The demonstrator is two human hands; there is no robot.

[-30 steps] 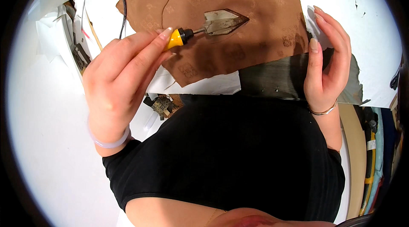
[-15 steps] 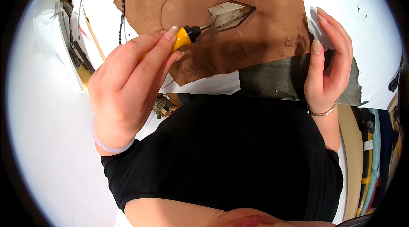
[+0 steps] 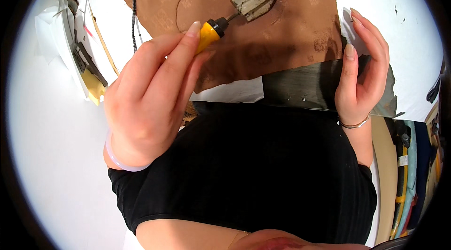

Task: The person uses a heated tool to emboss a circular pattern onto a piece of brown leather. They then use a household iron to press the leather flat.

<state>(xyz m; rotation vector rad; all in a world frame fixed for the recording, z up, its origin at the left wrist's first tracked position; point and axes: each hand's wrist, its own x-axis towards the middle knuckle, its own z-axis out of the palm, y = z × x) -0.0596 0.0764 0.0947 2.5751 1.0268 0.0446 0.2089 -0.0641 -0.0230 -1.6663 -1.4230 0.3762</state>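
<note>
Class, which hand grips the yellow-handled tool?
The left hand grips the tool and wears a pale bracelet; the right hand, with the silver bracelet, holds none.

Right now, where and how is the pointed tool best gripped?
Probably by the yellow handle, coming from the near left: it slants that way, and the left hand pinches it there. The metal head widens, then tapers to a point aimed away and right over the brown sheet, so I'd keep behind it.
</note>
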